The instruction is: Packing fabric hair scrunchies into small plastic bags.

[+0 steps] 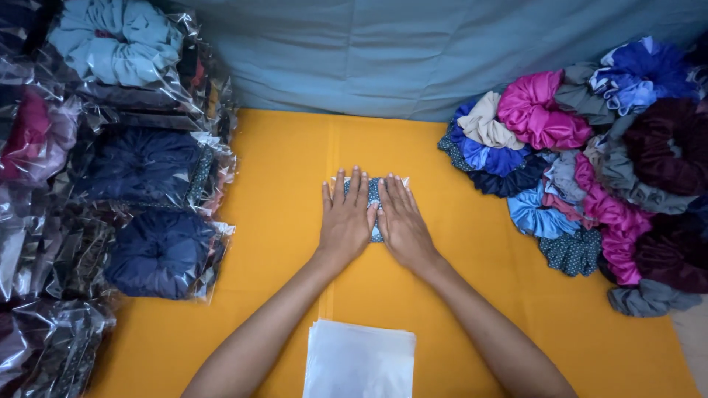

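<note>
Flat now, both palms, side by side at the middle of the orange cloth (280, 221). Left hand (345, 217) and right hand (402, 221) spread wide, fingers straight, gripping nothing, only pressing down on a small dotted blue-green scrunchie in a clear bag (375, 193), likely squeezing air out and flattening the packet. Only a strip of fabric and the bag's far corners showing between and beyond the fingertips.

Just nearer the body than the pressed packet, at the cloth's near edge: a neat stack of empty clear bags (360, 361), probably kept there for easy reach; number of sheets impossible to count.

Left of the pressed packet, at the cloth's left border: a pile of bagged scrunchies (158, 250), seemingly finished pieces kept apart. Three clearly counted, two navy and one pale blue at the far end, with more dark and pink ones beneath the glare, perhaps six or more.

Right of the pressed packet, well apart: a heap of loose scrunchies (590, 177), unbagged, about fifteen; among them two magenta, several blue, several grey, one beige, two or three dark maroon.

Beyond the cloth's far edge: a grey-blue sheet (442, 51).
</note>
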